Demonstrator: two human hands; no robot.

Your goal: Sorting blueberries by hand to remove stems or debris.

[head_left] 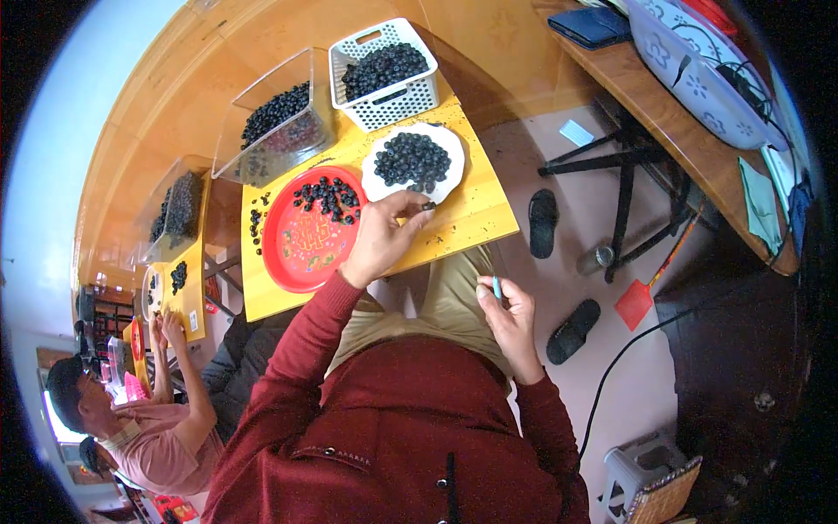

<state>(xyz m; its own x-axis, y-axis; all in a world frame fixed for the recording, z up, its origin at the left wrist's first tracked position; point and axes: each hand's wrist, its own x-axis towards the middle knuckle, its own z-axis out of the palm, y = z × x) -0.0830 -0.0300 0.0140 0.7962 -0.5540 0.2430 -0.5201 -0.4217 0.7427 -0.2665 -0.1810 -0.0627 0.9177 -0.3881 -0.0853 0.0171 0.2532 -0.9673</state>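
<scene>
My left hand (381,237) is over the near edge of the white plate (455,182), thumb and fingers pinching one small dark round piece (428,206). Whether such pieces are berries or beads I cannot tell. A heap of dark round pieces (412,162) lies on that plate. To its left, a red round tray (308,265) with printed decoration carries more of them, mostly on its far half. My right hand (509,321), beyond the table's near right corner, is closed round a thin tool with a light-blue handle (497,287). Its slender tip is hard to make out.
A white perforated basket (390,103) and a clear bin (284,144), both holding dark pieces, stand at the back of the yellow table (476,229). Another person (166,432) works at a table on the left. Slippers (573,332), a red flyswatter (635,305) and a stool (642,472) are on the right.
</scene>
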